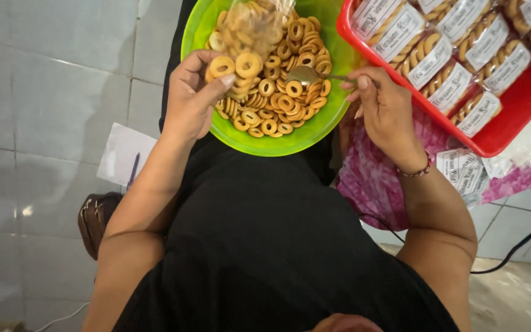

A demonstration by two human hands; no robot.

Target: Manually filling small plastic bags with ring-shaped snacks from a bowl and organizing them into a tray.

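Nearest the camera, the left hand (pixel 190 98) has its fingers (pixel 219 83) closed on the mouth of a clear plastic bag (pixel 250 27), pinching ring-shaped biscuits (pixel 235 64) against it, while the right hand (pixel 385 107) grips the handle of a metal spoon (pixel 307 74). The spoon's bowl rests on the heap of biscuits in the green bowl (pixel 314 132) on the lap, just right of the bag. Beyond, a red tray (pixel 499 138) holds sealed, labelled packs (pixel 456 46).
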